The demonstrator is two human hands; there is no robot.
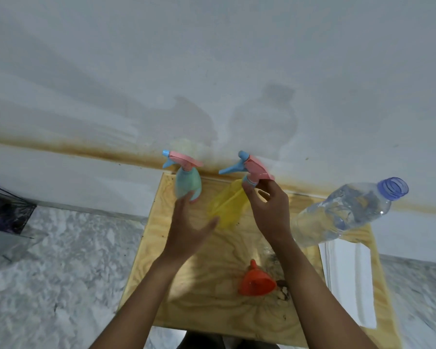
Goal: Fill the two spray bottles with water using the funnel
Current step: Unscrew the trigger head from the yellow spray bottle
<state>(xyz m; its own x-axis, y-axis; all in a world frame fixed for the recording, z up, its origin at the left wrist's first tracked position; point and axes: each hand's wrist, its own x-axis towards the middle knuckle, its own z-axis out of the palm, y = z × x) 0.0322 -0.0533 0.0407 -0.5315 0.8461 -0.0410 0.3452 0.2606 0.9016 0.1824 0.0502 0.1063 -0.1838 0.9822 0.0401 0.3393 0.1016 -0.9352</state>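
Holding water (320, 224), clear bottle (350, 205); yellow bottle (228, 210) gripped.

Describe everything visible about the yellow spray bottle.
The yellow spray bottle has a translucent yellow plastic body with a thin dip tube showing inside. Its pink spray head, with a blue trigger and nozzle, is in place. It stands on the wooden board near the wall, between the teal spray bottle and the water bottle. The right hand pinches its neck collar. The left hand, fingers straight, is at its base; contact is unclear.
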